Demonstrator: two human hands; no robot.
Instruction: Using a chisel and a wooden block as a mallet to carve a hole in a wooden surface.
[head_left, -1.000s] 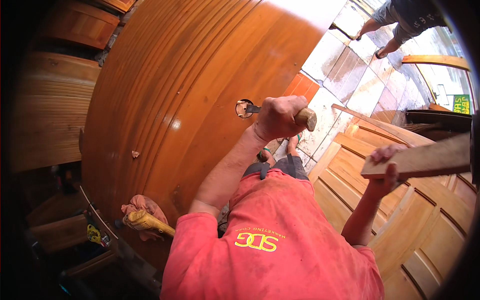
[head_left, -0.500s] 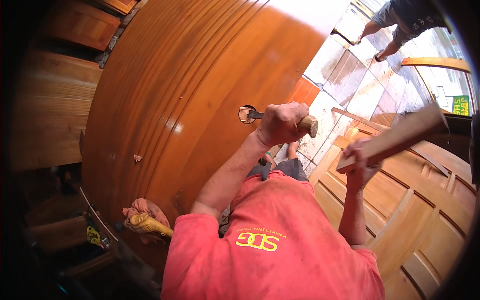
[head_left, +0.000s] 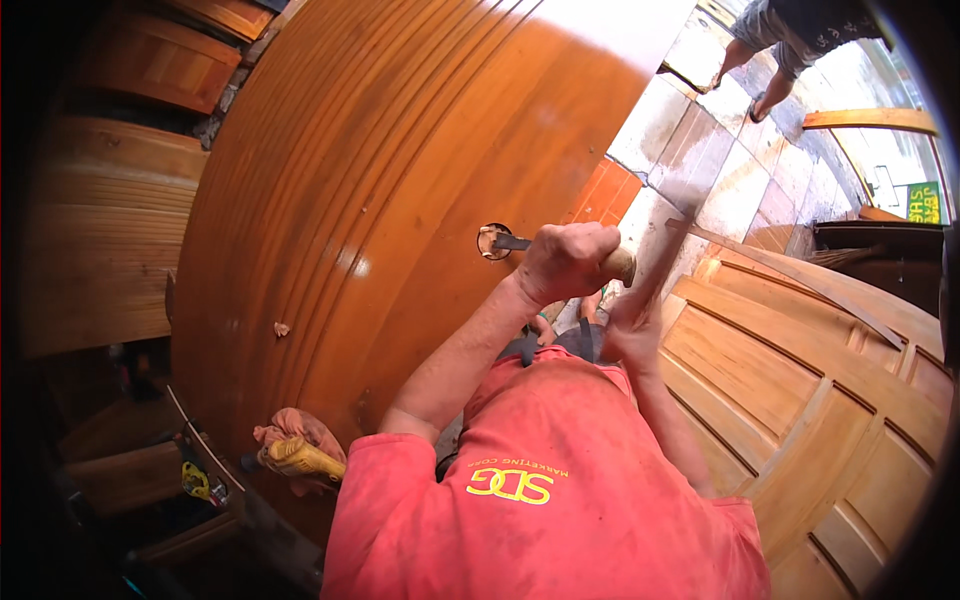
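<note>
In my left hand (head_left: 566,262) is a chisel (head_left: 513,243), its fingers wrapped round the wooden handle. The blade tip is in a round hole (head_left: 490,241) in a glossy reddish-brown wooden door (head_left: 430,240). Pale, rough wood shows inside that hole. My right hand (head_left: 632,328) grips a wooden block (head_left: 664,256), smeared by motion, just right of the chisel's handle end. Whether the block touches the handle, I cannot tell.
A paneled wooden door (head_left: 760,390) lies at the right, with a thin wooden strip (head_left: 810,275) across it. A cloth (head_left: 300,425) and a yellow tool (head_left: 305,458) sit at lower left. Another person's legs (head_left: 765,75) show on the tiled floor (head_left: 690,150) at far right.
My right hand has swung the wooden block leftward, from out at the right to beside the chisel handle. My left hand and the chisel stay nearly in place.
</note>
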